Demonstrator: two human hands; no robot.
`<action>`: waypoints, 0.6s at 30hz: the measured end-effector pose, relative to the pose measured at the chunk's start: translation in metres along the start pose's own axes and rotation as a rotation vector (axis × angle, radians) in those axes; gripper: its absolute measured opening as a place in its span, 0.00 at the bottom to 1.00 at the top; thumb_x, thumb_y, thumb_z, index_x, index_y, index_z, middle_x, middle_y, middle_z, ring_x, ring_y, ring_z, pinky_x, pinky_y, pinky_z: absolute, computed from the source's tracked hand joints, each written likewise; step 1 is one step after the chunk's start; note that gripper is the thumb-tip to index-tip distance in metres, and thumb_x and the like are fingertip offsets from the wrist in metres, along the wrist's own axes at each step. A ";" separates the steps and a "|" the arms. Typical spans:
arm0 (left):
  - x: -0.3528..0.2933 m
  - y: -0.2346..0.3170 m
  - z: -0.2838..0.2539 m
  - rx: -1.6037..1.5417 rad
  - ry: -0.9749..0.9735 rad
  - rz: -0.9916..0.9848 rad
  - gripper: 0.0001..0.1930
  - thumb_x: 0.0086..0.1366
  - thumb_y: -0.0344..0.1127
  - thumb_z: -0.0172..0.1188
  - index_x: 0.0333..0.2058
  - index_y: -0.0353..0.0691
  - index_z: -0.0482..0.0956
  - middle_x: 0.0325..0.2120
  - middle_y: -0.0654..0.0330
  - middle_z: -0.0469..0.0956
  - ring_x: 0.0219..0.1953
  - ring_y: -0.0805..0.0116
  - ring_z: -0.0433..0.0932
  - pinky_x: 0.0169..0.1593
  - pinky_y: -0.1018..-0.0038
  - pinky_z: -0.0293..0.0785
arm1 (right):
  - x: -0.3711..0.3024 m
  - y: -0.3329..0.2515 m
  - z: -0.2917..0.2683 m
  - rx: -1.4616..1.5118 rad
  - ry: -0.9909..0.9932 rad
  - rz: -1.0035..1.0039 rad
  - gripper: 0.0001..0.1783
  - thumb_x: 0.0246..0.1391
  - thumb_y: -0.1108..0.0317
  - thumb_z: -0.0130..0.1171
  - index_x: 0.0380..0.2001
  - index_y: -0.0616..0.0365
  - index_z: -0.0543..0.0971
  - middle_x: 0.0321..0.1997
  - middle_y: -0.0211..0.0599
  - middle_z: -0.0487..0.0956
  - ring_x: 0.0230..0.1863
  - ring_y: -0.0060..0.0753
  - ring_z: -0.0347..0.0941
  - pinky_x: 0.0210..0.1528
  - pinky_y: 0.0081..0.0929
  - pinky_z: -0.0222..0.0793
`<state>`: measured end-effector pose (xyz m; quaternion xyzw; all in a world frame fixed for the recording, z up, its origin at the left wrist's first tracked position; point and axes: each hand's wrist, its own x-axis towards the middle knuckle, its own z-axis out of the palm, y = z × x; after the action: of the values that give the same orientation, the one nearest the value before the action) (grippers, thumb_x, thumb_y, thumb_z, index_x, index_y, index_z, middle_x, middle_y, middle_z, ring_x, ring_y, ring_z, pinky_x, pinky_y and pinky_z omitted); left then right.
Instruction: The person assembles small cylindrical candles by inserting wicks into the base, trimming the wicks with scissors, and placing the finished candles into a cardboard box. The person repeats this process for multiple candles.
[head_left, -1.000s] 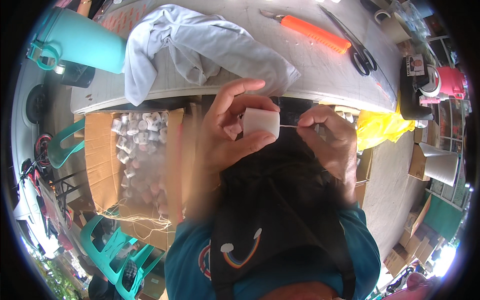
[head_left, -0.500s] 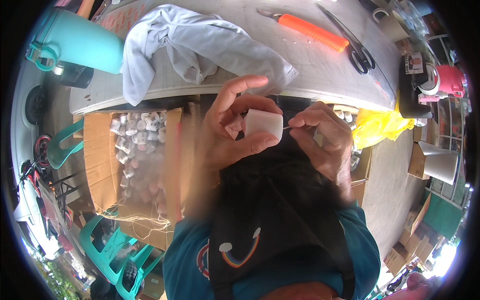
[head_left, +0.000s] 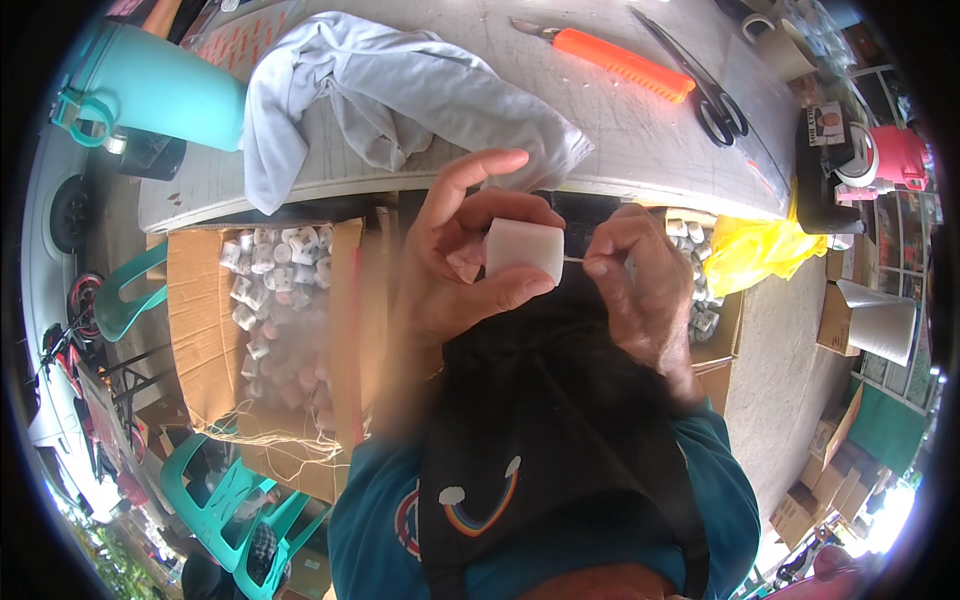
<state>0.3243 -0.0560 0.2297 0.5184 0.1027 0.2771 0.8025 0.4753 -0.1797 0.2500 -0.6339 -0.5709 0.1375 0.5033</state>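
My left hand (head_left: 452, 262) is closed round a short, thick white candle (head_left: 526, 250), which lies on its side with its end towards my right hand. The thumb presses on the near side and bent fingers on the far side, while the index finger sticks up free. From the candle's right end runs a thin pale wick (head_left: 573, 260). Fingertips of my right hand (head_left: 645, 285) pinch the wick's outer end, a little apart from the wax. Both hands are in front of my black apron (head_left: 560, 400), just short of the table edge.
On the white table (head_left: 480, 35) lie a grey cloth (head_left: 370, 85), an orange-handled cutter (head_left: 625, 65) and black scissors (head_left: 712, 100); a turquoise tumbler (head_left: 165, 85) stands left. Cardboard boxes (head_left: 200, 330) with several small white pieces flank me. A yellow bag (head_left: 755, 255) hangs at right.
My right hand has shifted slightly right, away from the candle, and its fingers have curled in more. More of the wick shows. The left hand and candle have hardly moved.
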 end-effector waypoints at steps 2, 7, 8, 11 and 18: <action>0.000 -0.001 0.000 -0.012 0.002 0.011 0.43 0.49 0.21 0.70 0.62 0.43 0.58 0.43 0.52 0.76 0.45 0.68 0.76 0.46 0.73 0.75 | 0.000 -0.001 0.000 0.011 -0.008 0.026 0.06 0.52 0.79 0.60 0.31 0.61 0.73 0.27 0.36 0.71 0.26 0.32 0.68 0.29 0.25 0.66; 0.001 -0.006 0.003 0.069 -0.002 0.035 0.44 0.48 0.21 0.70 0.62 0.42 0.57 0.43 0.53 0.76 0.44 0.69 0.77 0.45 0.74 0.75 | 0.001 -0.001 0.004 0.036 -0.031 0.004 0.06 0.51 0.80 0.60 0.32 0.62 0.74 0.28 0.37 0.73 0.28 0.33 0.71 0.30 0.27 0.67; 0.001 -0.006 0.003 0.074 0.010 0.034 0.44 0.48 0.21 0.70 0.62 0.42 0.57 0.43 0.53 0.76 0.44 0.69 0.77 0.44 0.75 0.75 | 0.002 -0.001 0.003 0.044 -0.039 -0.003 0.06 0.51 0.80 0.60 0.32 0.62 0.74 0.29 0.37 0.73 0.28 0.33 0.71 0.31 0.27 0.68; 0.000 -0.004 0.001 0.081 0.045 0.057 0.44 0.47 0.21 0.71 0.62 0.42 0.58 0.42 0.54 0.77 0.44 0.69 0.77 0.43 0.76 0.74 | 0.001 0.000 0.000 0.016 -0.064 -0.003 0.07 0.50 0.82 0.60 0.33 0.63 0.75 0.30 0.36 0.75 0.30 0.32 0.73 0.34 0.25 0.69; 0.002 -0.010 0.007 0.150 0.043 0.046 0.51 0.44 0.24 0.74 0.65 0.41 0.52 0.39 0.52 0.79 0.42 0.67 0.79 0.44 0.75 0.76 | -0.010 0.003 0.008 0.432 0.089 0.238 0.10 0.49 0.85 0.61 0.34 0.63 0.76 0.33 0.36 0.77 0.34 0.27 0.75 0.39 0.19 0.70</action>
<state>0.3330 -0.0636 0.2241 0.5733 0.1284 0.2982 0.7523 0.4679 -0.1843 0.2398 -0.5798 -0.4268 0.2866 0.6322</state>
